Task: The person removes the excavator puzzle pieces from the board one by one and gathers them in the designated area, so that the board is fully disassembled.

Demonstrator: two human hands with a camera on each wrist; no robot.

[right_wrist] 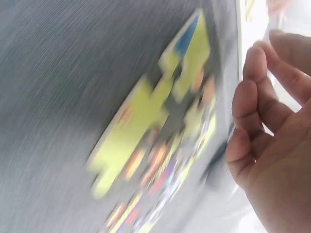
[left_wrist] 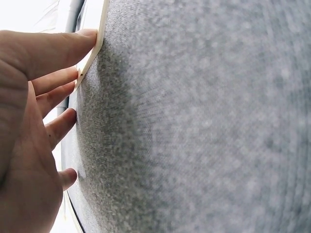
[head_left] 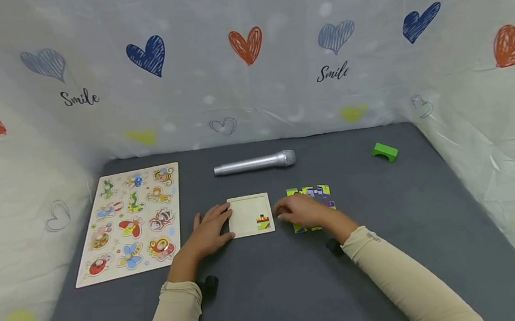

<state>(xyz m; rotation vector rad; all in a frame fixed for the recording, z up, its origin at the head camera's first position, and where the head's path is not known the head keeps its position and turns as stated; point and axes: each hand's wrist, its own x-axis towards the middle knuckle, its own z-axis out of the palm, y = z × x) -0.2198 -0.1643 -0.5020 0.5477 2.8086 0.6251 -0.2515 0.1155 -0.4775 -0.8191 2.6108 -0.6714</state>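
A pale square puzzle tray (head_left: 245,208) lies mid-table with one printed puzzle piece (head_left: 262,221) in its lower right corner. Against the tray's left edge rests my left hand (head_left: 207,235), fingers spread and thumb touching the near corner; the left wrist view shows thumb and fingertips along the rim. My right hand (head_left: 304,210) hovers over the loose jigsaw pieces (head_left: 322,190), its fingertips reaching toward the tray's right edge. In the right wrist view its fingers bend loosely with no piece visible between them. Blurred yellow-green pieces (right_wrist: 131,126) lie beside that hand, partly covered in the head view.
A large board of insect pictures (head_left: 143,225) lies at the left. Behind the tray is a silver microphone (head_left: 253,164). A green arch block (head_left: 385,151) sits toward the back right. A white curtain (head_left: 299,102) with printed hearts surrounds the grey table (head_left: 280,298).
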